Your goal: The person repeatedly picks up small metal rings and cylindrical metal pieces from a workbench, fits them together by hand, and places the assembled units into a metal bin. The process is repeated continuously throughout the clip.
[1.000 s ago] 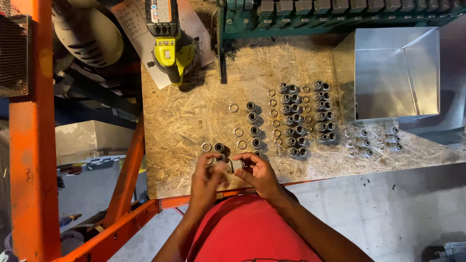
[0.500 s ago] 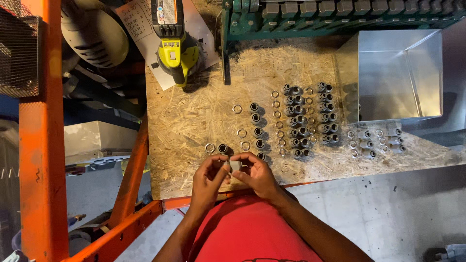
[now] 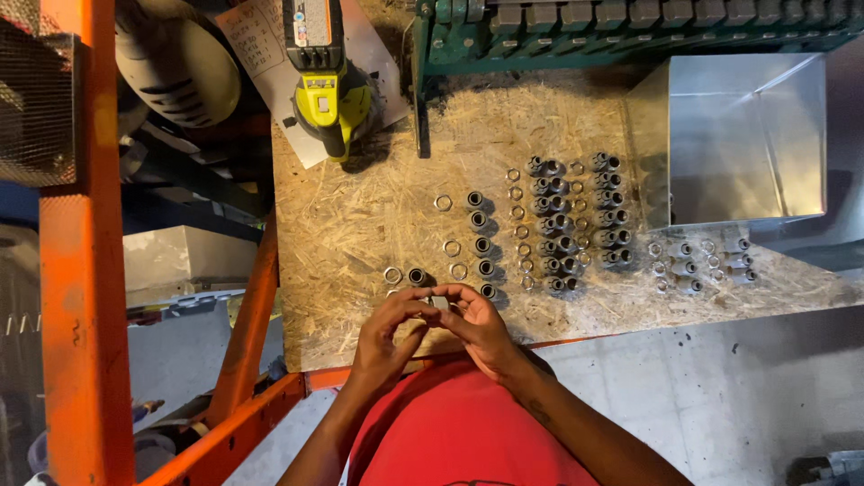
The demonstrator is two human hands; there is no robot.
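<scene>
Chipboard worktop [image 3: 378,225] fills the middle of the head view, with both hands meeting over its near edge. Left hand [image 3: 385,335] and right hand [image 3: 477,326] are curled toward each other, fingertips pinched together around a small metal fitting [image 3: 438,303] held between them; the piece is mostly hidden by the fingers, so its exact shape can't be told. Just beyond the fingertips a loose ring [image 3: 392,274] and a short dark-bored fitting [image 3: 417,275] lie on the board. Further out, a column of upright fittings [image 3: 481,243] runs away from the hands with more loose rings beside it, then denser rows of assembled fittings [image 3: 576,225] to the right, and a smaller cluster [image 3: 702,261] near the board's right end. An open sheet-metal box [image 3: 747,135] sits at the far right corner. A yellow-and-black cordless drill [image 3: 328,85] lies on a sheet of paper [image 3: 261,45] at the far left. Orange steel frame [image 3: 85,297] runs down the left side. Red shirt [image 3: 450,432] at bottom.
</scene>
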